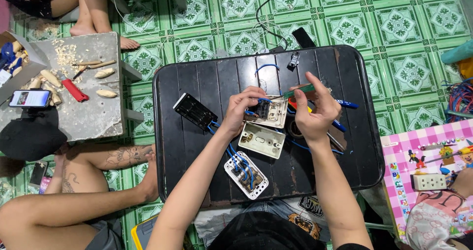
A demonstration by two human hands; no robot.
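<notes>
A white switch plate (270, 111) is held near the middle of a black slatted tray (345, 146), slightly toward 12 o'clock from the tray's centre. The left hand (242, 105) is closed on the plate's 9 o'clock edge, with the fingertips curled over a black switch module and the blue wires (251, 113) that enter it. The right hand (315, 111) is closed around a green-handled screwdriver (298, 91), whose tip is pointed toward 9 o'clock, at the plate's upper edge. Whether the tip touches the plate cannot be told.

Just at 6 o'clock from the held plate, a second white plate (261, 140) lies flat on the tray, and further toward 6 o'clock a third plate (246, 175) is seen face down with blue wires looped across its back. At 9 o'clock from the left hand a black switch block (195, 111) rests on the tray, joined to the blue wiring. A blue pen (347, 103) lies at 3 o'clock from the right hand, and a small black clip (294, 60) lies near the tray's 12 o'clock rim.

At 9 o'clock from the tray, a grey slab (93, 112) is set on the green patterned floor (399, 28), with wood shavings, carved pieces, a red-handled knife (75, 90) and a phone (29, 98) on it; another person's tattooed arm (118, 156) lies beside it. At 3 o'clock, a pink checked board (419, 146) carries a white socket block (428, 181).
</notes>
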